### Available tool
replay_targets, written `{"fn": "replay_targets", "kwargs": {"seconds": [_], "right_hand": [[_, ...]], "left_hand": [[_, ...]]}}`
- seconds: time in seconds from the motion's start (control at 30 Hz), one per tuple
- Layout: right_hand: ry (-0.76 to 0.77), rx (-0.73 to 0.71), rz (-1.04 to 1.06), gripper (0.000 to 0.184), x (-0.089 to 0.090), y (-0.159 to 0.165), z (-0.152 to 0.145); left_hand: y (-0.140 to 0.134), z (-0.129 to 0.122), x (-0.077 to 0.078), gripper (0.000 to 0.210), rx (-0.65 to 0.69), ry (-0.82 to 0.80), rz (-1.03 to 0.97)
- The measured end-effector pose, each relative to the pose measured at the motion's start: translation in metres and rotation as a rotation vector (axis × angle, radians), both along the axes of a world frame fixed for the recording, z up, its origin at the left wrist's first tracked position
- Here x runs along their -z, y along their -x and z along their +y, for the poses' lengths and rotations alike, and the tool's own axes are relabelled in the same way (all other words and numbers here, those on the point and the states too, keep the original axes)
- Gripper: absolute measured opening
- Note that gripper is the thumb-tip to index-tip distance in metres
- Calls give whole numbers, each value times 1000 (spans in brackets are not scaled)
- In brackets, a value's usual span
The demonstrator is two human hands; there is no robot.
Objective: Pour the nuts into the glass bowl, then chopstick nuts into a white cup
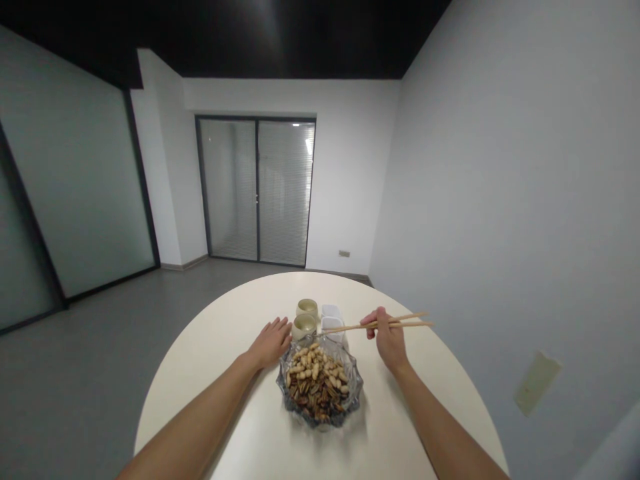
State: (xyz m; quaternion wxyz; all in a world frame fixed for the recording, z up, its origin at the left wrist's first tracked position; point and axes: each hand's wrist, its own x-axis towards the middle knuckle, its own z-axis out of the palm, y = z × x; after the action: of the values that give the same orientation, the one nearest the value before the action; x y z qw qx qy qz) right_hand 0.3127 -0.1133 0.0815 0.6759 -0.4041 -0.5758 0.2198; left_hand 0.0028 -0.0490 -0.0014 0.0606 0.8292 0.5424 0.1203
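Note:
My right hand (pixel 389 335) is closed around a pair of wooden chopsticks (pixel 413 321), whose tips point left over the white containers toward the glass bowl's far rim. Whether the tips hold anything is too small to tell. My left hand (pixel 273 341) lies flat on the table with its fingers stretched, beside the nearer green cup (pixel 304 326) and the bowl. In the clear glass bowl (pixel 354 383) are peanuts in shells (pixel 313 361) at the back and darker brown nuts or seeds (pixel 317 393) at the front.
Behind the nearer cup stands another green cup (pixel 307 307). Two small white containers, one nearer (pixel 332 325) and one farther (pixel 331 311), stand right of the cups. Everything rests on a round white table (pixel 225 333). A wall (pixel 500 200) rises close on the right.

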Motion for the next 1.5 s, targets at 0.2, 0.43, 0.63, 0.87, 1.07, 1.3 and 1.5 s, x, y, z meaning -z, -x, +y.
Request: {"fn": "replay_targets", "kwargs": {"seconds": [0.2, 0.43, 0.63, 0.87, 1.07, 1.3, 1.5], "right_hand": [[55, -113, -116, 80, 2, 8, -4], [82, -150, -161, 78, 4, 7, -3], [81, -174, -202, 75, 6, 8, -3], [96, -188, -223, 75, 1, 9, -7], [88, -169, -166, 74, 2, 8, -5], [95, -128, -76, 77, 4, 4, 1], [68, -72, 33, 77, 3, 0, 4]], "left_hand": [[0, -1, -3, 53, -3, 14, 15], [-1, -3, -6, 53, 0, 23, 15], [-1, -2, -3, 52, 2, 11, -10], [-1, -2, -4, 53, 4, 7, 5], [-1, -1, -2, 51, -5, -1, -5], [-1, -4, -5, 52, 1, 8, -13], [-2, -6, -8, 54, -3, 16, 16]]}}
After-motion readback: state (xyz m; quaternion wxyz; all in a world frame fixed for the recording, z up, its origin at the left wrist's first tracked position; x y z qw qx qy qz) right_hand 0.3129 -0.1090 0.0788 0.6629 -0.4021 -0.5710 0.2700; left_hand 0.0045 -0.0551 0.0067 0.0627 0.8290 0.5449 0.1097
